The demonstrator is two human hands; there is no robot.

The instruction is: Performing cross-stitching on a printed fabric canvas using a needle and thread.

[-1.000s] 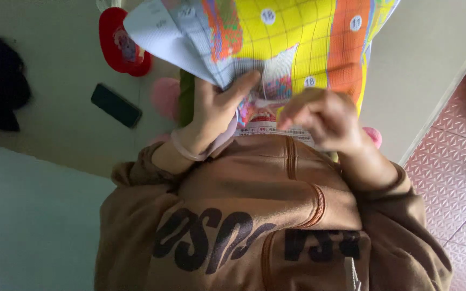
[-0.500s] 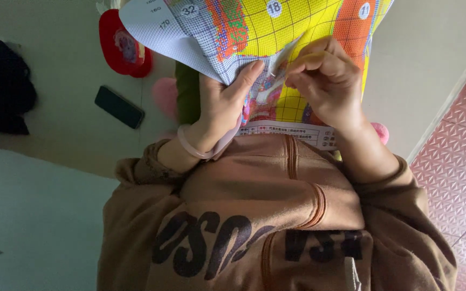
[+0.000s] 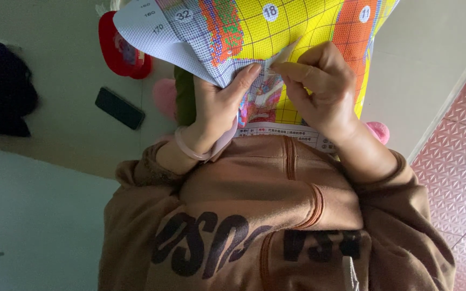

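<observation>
A cross-stitch canvas (image 3: 276, 27), printed in yellow, orange and blue with a grid, is held up in front of my brown sweatshirt (image 3: 276, 215). My left hand (image 3: 217, 108), a pink bangle on its wrist, grips the canvas from below, thumb pressed on the front near its folded white edge. My right hand (image 3: 319, 86) lies over the yellow part with its fingertips pinched on a pale thread (image 3: 286, 53) that comes out of the fabric. I cannot make out a needle.
On the pale floor lie a black phone (image 3: 120, 108), a red round object (image 3: 122, 48) and a dark bundle of cloth (image 3: 1, 91). Pink slippers (image 3: 163, 97) peek out beside the canvas. A red patterned tile floor (image 3: 459, 161) runs along the right.
My right hand has risen from the canvas's lower edge to its yellow middle, drawing the thread up. My left hand keeps its grip, and the canvas has shifted slightly.
</observation>
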